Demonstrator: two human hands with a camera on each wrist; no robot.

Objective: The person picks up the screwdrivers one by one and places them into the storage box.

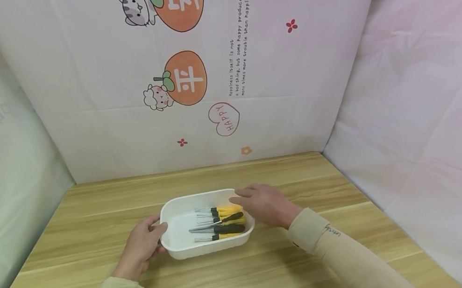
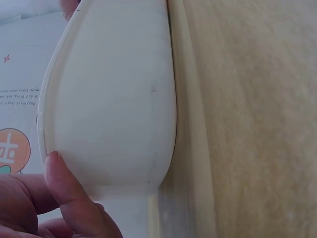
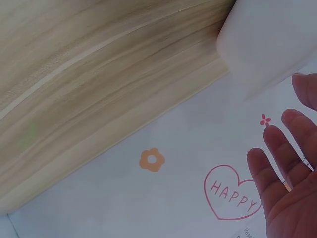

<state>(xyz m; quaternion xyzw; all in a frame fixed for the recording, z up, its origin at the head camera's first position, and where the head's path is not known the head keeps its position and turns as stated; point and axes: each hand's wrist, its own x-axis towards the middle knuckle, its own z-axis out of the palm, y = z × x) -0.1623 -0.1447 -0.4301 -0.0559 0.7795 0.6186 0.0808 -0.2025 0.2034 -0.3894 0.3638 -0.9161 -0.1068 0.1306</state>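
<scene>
Looking early: left hand (image 1: 142, 247) grips the white oval plastic tray (image 1: 178, 206), lower centre on the wooden tabletop (image 1: 94, 214); right hand (image 1: 264, 204) hovers spread above its untouched yellow-and-black-handled screwdrivers (image 1: 222, 222).

The handle ends of the screwdrivers (image 1: 222, 222) are covered by the right hand (image 1: 264, 204) in the head view, so their count cannot be settled. In the left wrist view the white tray (image 2: 114, 99) is cut off at the top edge — its contents are hidden behind its wall — and only a thumb and part of the left hand (image 2: 49, 198) are shown. In the right wrist view only a blurred corner of the tray is caught, and the hand is cropped at the right edge.

White tray (image 1: 182, 243) holds yellow-and-black-handled screwdrivers (image 1: 222, 222) on pale woodgrain table (image 1: 270, 271).
</scene>
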